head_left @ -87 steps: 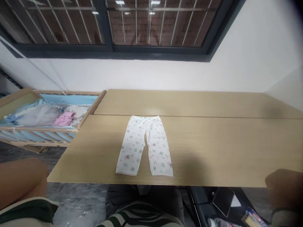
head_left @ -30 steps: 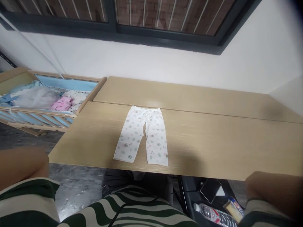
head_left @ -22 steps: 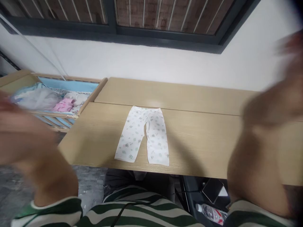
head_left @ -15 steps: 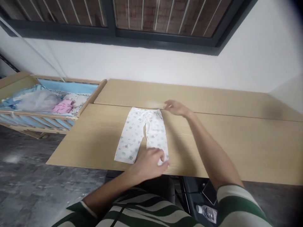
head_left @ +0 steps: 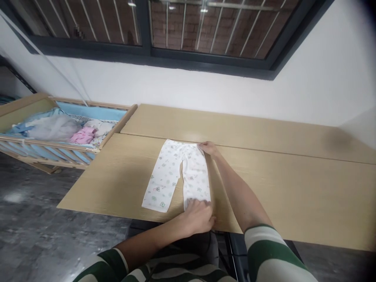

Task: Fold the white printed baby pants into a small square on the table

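A pair of small white baby pants (head_left: 167, 172) with a tiny printed pattern lies flat on the wooden table, waistband toward the wall and legs toward me. My left hand (head_left: 198, 217) is at the hem of the right-side leg, its fingers curled closed on the cuff, which it partly hides. At the right corner of the waistband, my right hand (head_left: 208, 149) has its fingertips pressed together on the fabric. The other leg lies untouched, with a narrow gap of table between the two legs.
The wooden table (head_left: 282, 188) stretches right, with a seam along its back. A wooden crib (head_left: 125, 119) with blue lining stands at its left end, holding pink cloth (head_left: 84, 135) and other bedding. Behind are a white wall and a dark-framed barred window (head_left: 205, 64).
My right hand has come down and left onto the waistband corner. My left hand has moved slightly right and closed at the leg hem. The camera view has shifted a little.
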### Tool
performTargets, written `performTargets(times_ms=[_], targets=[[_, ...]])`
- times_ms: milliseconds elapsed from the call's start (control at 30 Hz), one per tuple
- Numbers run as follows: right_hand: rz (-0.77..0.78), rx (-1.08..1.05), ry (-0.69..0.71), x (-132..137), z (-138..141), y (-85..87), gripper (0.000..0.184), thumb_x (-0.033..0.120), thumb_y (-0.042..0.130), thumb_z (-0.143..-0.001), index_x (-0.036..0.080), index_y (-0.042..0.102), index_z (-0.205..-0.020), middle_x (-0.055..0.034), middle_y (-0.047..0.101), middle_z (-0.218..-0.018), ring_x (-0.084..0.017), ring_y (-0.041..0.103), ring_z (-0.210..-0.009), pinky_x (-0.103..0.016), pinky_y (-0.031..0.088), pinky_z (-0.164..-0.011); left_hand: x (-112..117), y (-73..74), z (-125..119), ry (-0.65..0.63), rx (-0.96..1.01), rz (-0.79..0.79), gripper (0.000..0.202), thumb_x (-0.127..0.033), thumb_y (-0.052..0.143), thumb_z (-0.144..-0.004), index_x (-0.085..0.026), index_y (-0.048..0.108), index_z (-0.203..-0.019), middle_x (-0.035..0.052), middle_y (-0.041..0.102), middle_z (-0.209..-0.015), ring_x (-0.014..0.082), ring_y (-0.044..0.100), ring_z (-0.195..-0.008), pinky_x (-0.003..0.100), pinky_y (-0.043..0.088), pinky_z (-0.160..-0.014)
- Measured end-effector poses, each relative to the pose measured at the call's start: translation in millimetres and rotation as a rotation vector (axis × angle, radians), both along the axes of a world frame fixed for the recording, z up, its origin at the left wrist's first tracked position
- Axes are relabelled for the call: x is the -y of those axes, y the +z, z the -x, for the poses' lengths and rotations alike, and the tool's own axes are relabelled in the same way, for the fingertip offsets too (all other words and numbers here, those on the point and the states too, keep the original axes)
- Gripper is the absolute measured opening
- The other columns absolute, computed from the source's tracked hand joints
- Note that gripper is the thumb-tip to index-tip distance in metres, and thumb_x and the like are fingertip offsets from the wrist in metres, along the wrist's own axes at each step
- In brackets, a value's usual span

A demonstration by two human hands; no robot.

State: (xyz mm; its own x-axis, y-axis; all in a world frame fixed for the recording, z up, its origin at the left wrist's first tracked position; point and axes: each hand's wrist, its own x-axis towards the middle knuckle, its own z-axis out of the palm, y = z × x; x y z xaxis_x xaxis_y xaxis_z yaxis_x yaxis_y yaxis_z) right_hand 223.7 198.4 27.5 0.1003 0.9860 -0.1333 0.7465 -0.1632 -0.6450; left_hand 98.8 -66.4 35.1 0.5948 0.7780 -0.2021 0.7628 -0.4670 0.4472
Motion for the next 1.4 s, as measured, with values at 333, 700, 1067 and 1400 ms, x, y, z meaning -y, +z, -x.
performTargets(times_ms=[333, 700, 1067, 1400], targets=[[-0.090, -0.146, -0.011, -25, 23, 21.6, 0.009, 0.014, 0.067, -0.078, 0.016, 0.061, -0.072, -0.0004, 0.062, -0.063, -0.013, 0.058, -0.063, -0.022, 0.044, -0.061, -5, 15.0, 31, 0.033, 0.150, 0.049, 0.029, -0.029, 0.045, -0.093, -0.019, 0.067, -0.077, 0.0075, 0.074, -0.080, 0.0207, 0.068, -0.072, 0.030, 0.044, -0.063], [-0.192, -0.184, 0.059, -42, 153, 24.7, 0.017, 0.014, 0.067, -0.074, 0.019, 0.055, -0.083, 0.0031, 0.061, -0.072, -0.011, 0.057, -0.064, -0.021, 0.045, -0.063, 46, 5.3, 174, 0.546, 0.536, 0.304, 0.041, -0.047, 0.039, -0.100, -0.023, 0.048, -0.068, -0.0001, 0.067, -0.062, 0.0163, 0.060, -0.060, 0.028, 0.037, -0.061], [-0.199, -0.050, 0.153, -11, 203, 2.5, 0.019, 0.024, 0.060, -0.089, 0.019, 0.058, -0.107, -0.0092, 0.066, -0.105, -0.023, 0.062, -0.094, -0.036, 0.049, -0.086, 53, -14.9, 202, 0.666, -0.087, -0.337, 0.027, -0.039, 0.046, -0.099, -0.021, 0.063, -0.088, 0.0072, 0.071, -0.081, 0.0280, 0.068, -0.081, 0.036, 0.043, -0.072], [-0.305, -0.046, 1.412, 200, 163, 5.6, 0.057, 0.045, 0.040, -0.106, 0.020, 0.034, -0.157, -0.0106, 0.034, -0.164, -0.020, 0.024, -0.154, -0.036, 0.024, -0.123, 79, -84.2, 158, 0.340, 0.053, -0.853, 0.036, -0.041, 0.055, -0.093, -0.016, 0.070, -0.115, 0.0137, 0.072, -0.113, 0.0303, 0.066, -0.107, 0.040, 0.050, -0.094]])
